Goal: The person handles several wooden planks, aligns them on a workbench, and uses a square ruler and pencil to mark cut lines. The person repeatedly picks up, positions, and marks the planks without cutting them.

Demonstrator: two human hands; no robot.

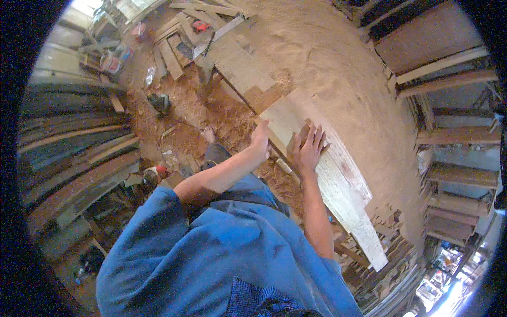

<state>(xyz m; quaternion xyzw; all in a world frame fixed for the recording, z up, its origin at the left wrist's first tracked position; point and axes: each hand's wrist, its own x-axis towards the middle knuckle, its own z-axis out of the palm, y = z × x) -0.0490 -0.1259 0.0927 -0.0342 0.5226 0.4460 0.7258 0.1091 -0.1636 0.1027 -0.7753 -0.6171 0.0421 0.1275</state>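
We press our right hand, fingers spread open, on a small wooden block atop the pale plank, while our left hand grips the plank's near edge

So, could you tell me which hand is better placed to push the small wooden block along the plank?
Probably right: the right hand rests on the block, while the left hand grips the plank edge.

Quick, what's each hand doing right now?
Left hand: closed on the edge of the pale plank.
Right hand: open, fingers spread flat on the plank.
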